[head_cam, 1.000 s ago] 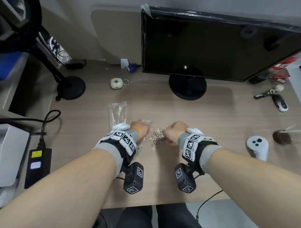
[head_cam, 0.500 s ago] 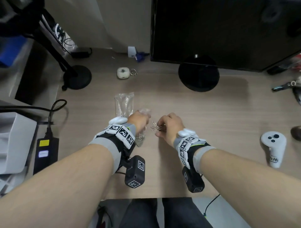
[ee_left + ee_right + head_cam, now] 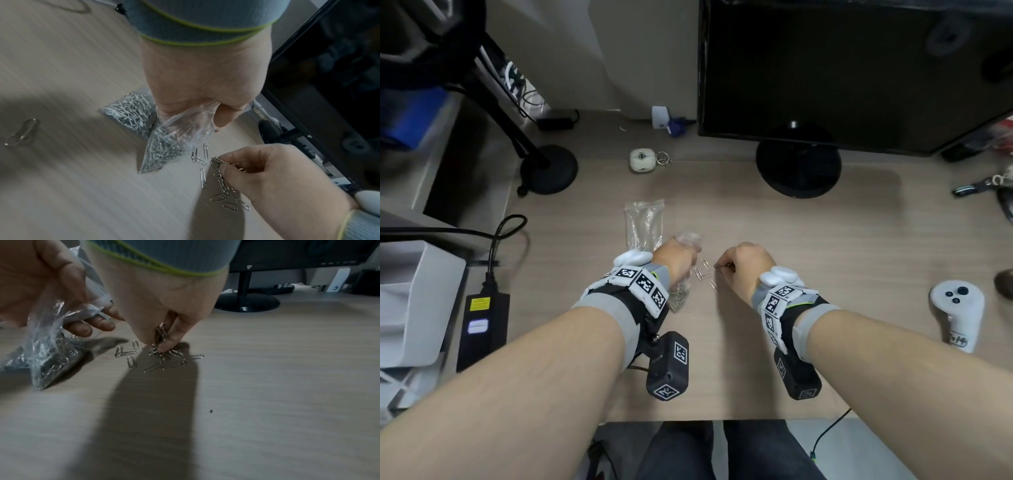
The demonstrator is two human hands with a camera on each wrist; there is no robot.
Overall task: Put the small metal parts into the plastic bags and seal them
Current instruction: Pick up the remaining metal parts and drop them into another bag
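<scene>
Low in the head view, two bare arms reach up from the bottom of the frame over a light wooden desk (image 3: 842, 240). Each wrist wears a grey band with black and white square tags.

Just left of the middle, the left hand (image 3: 677, 262) has its fingers curled round the top of a clear plastic bag (image 3: 164, 146). The bag hangs down from the hand, and its bottom rests on the desk. It is stuffed with shiny paper clips.

Just right of the middle, the right hand (image 3: 744, 270) has its thumb and fingertips squeezed together on a bunch of paper clips (image 3: 161, 334). In the right wrist view the bunch hangs straight down, and its lowest clips touch the desk.

Between the two hands, a few loose paper clips (image 3: 703, 272) lie flat on the desk. More lie under the right hand.

Just above the left hand, a pile of empty clear bags (image 3: 644, 224) lies flat on the desk.

At the right edge sits a white controller (image 3: 957, 313). At the left edge lies a black power brick (image 3: 482, 329).

Farther up there is a small round white thing with a key ring (image 3: 643, 160), the round foot of a black stand (image 3: 549, 169), and a big black monitor (image 3: 859, 68) filling the upper right.
</scene>
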